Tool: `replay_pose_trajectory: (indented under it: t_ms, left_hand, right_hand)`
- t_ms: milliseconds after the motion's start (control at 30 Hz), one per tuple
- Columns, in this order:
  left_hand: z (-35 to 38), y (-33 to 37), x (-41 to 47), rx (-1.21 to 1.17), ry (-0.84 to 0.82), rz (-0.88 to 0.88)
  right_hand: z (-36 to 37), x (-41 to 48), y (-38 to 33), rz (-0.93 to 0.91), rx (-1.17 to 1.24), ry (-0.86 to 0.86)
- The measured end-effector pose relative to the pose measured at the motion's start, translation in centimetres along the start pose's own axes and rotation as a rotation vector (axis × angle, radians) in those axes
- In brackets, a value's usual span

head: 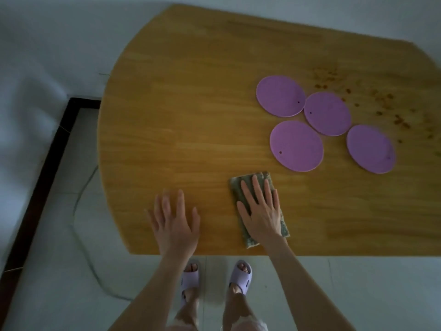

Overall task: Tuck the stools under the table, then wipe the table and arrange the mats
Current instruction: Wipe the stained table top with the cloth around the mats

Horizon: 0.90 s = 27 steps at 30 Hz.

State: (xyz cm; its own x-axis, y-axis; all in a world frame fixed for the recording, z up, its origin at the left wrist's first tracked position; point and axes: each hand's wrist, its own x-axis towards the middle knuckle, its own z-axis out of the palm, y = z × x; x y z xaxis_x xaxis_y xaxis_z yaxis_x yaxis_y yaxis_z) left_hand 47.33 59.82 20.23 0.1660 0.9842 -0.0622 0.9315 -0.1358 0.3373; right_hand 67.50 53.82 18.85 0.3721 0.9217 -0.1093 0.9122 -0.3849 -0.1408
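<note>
A wooden table (191, 103) fills most of the view. My right hand (261, 211) lies flat, fingers spread, pressing a folded grey-green cloth (238, 187) onto the table near its front edge. My left hand (175, 223) rests flat and empty on the table to the left of the cloth. Several round purple mats (297, 145) lie in a loose cluster at the right, some touching each other. Brown crumbs and stains (381, 101) are scattered on the wood right of the mats. No stool is in view.
The table's front edge (334, 255) runs just above my feet in lilac slippers (239, 275). Pale tiled floor (59, 271) lies to the left and below. A dark door threshold strip (40, 177) runs along the left, and a thin cable (82, 187) crosses the floor.
</note>
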Motion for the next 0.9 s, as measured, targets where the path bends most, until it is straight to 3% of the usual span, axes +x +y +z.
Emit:
replay_pose_trajectory:
  t_ms: [133, 267, 367, 533, 700, 900]
  left_hand:
    - [1.9, 4.9, -1.0, -0.013, -0.056, 0.105]
    - [4.3, 9.3, -2.2, -0.039, -0.076, 0.158]
    - [5.6, 12.0, -3.3, -0.027, -0.06, 0.167]
    - [6.9, 16.6, -4.8, -0.024, -0.092, 0.125]
    - [9.2, 22.0, -5.7, -0.035, -0.061, 0.087]
    - [10.5, 23.3, -6.1, 0.036, -0.087, -0.019]
  right_hand:
    - [-0.7, 2.2, 2.3, 0.185, 0.022, 0.017]
    - [-0.3, -0.5, 3.0, 0.019, 0.013, 0.015]
    - [-0.7, -2.8, 8.3, -0.004, 0.002, 0.02]
    - [-1.7, -0.9, 14.2, 0.229, 0.024, 0.034]
    - [-2.1, -3.2, 17.8, 0.051, 0.043, -0.017]
    - [-3.8, -1.6, 27.0, 0.261, 0.054, -0.026]
